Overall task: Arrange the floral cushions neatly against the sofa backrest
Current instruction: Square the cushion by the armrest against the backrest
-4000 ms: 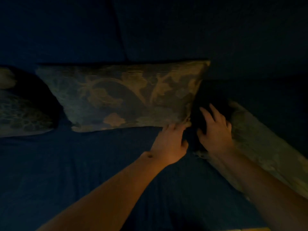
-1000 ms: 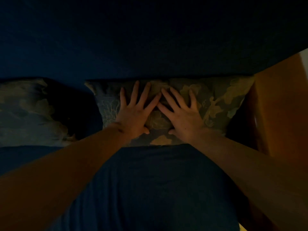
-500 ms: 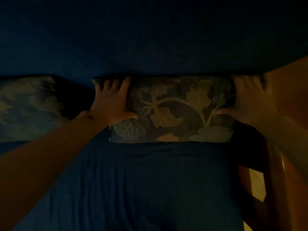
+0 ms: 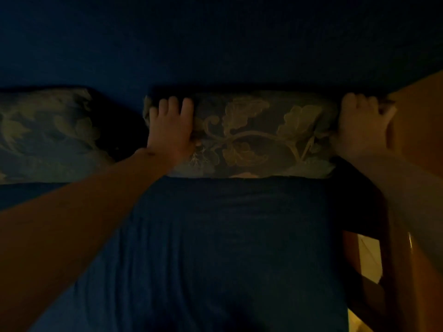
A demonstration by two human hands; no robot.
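Observation:
In dim light a floral cushion (image 4: 259,137) stands on the dark blue seat against the dark blue sofa backrest (image 4: 215,49). My left hand (image 4: 171,130) grips its left end, fingers curled over the top edge. At the cushion's right end my right hand (image 4: 359,125) holds on the same way, close to the wooden armrest. A second floral cushion (image 4: 45,135) leans against the backrest further left, with a dark gap between the two.
A wooden armrest (image 4: 417,121) closes off the sofa on the right, its frame running down toward the front. A pale strip of floor (image 4: 369,257) shows through the frame. The blue seat (image 4: 215,248) stretches out in front of the cushions.
Both hands moved from the middle of the cushion's face out to its two ends and closed over the top edge. The cushion now sits flatter against the backrest.

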